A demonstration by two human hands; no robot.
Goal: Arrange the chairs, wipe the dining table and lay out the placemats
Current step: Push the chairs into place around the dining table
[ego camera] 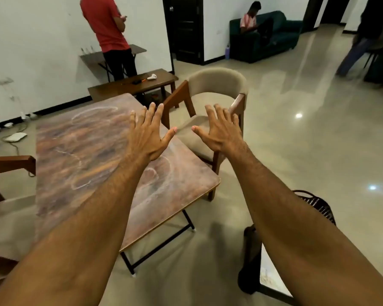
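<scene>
A dining table (80, 155) with a brown marbled top and chalky smears stands at centre left. A chair (217, 85) with a beige padded seat and back and wooden legs stands at the table's far right side, turned at an angle. My left hand (148, 135) is stretched out over the table's right edge, fingers spread, holding nothing. My right hand (221, 131) hovers over the chair's seat, fingers apart and empty. Part of another wooden chair (11, 164) shows at the left edge.
A low wooden bench (133, 82) with small items stands behind the table. A person in a red shirt stands by a wall shelf. Another person sits on a dark sofa (265, 38). A dark woven basket (318, 208) is on the glossy floor at lower right.
</scene>
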